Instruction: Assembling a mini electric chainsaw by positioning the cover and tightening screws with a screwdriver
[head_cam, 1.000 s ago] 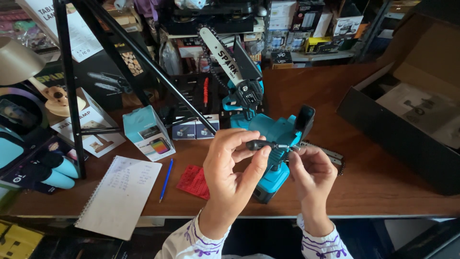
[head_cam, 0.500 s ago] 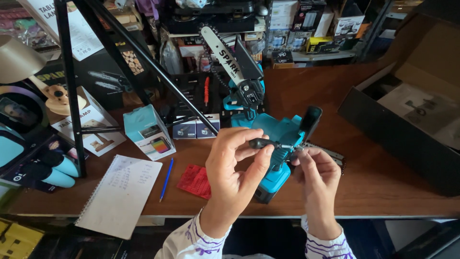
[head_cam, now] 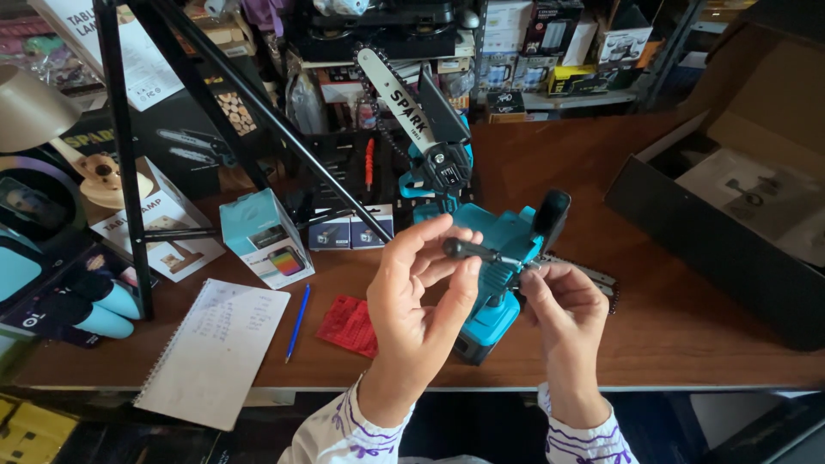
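Observation:
My left hand grips the black handle of a small screwdriver, held level with its tip toward the right. My right hand pinches something small at the tip of the screwdriver's shaft; what it is stays hidden by the fingers. Both hands hover just above a teal and black mini chainsaw lying on the wooden table. A loose saw chain lies beside the saw, partly behind my right hand. A second teal chainsaw with its bar and chain fitted stands behind.
A red card, a blue pen and a spiral notebook lie at the left. A teal box and a black stand's legs rise there. An open black carton stands at the right. Shelves of boxes fill the back.
My right hand has risen slightly toward the screwdriver's tip. The left hand keeps hold of the handle; the saw has not moved.

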